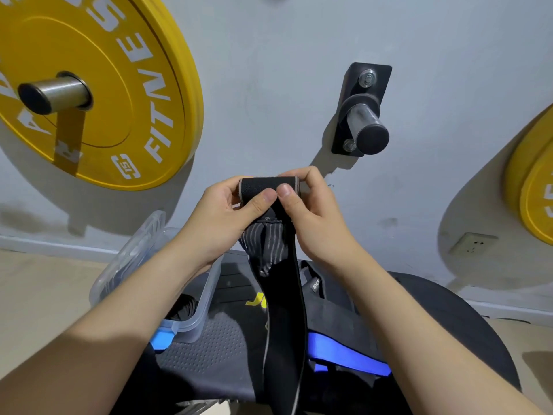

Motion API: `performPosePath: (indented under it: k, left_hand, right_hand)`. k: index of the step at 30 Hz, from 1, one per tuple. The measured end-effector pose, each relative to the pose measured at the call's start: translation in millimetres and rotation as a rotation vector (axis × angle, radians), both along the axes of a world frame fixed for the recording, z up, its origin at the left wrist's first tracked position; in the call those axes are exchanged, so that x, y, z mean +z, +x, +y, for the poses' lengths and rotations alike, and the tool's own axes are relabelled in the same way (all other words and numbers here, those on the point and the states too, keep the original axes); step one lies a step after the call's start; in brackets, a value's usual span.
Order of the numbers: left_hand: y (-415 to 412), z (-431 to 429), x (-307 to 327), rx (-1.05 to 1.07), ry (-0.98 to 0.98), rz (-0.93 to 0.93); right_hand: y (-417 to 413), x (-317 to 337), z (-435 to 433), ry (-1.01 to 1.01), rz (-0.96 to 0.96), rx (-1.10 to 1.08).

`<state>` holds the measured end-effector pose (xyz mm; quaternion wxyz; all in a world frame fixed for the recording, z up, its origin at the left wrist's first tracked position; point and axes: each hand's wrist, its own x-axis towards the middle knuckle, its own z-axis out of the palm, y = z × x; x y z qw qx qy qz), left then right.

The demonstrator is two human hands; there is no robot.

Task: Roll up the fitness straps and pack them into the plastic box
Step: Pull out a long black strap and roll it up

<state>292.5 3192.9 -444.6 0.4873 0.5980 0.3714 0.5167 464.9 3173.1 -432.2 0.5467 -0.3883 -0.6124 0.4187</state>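
Forearms, two, bare, coming in from the lower edge and meeting mid-frame. I log my left hand (221, 217) pinching the rolled top end of a black fitness strap (284, 295) between thumb and curled fingers. My right hand (314, 217) pinches the same roll from the other side, the two thumb tips side by side on its front. The strap is held up in front of the wall; its loose tail hangs straight down between my wrists and runs out of the bottom edge, with a grey-striped section bunched just under the thumbs. Clear plastic box (203, 304): under my left forearm, on a dark perforated pad (209, 348), its lid (134, 250) tilted up behind it, a dark roll (182, 310) inside. Blue band (347, 354): on black gear to the right of the hanging tail. Wall items: yellow weight plate (119, 85) on a peg, upper left; bare steel peg (365, 124), centre; more yellow plates (535, 190), right edge; socket (472, 244) below them.
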Motion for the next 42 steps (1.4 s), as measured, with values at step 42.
performPosePath:
  k: [42]
  left_hand:
    - [0,-2,4,-0.153,-0.23,-0.192]
  right_hand:
    - [27,1,0,0.047,-0.137,0.062]
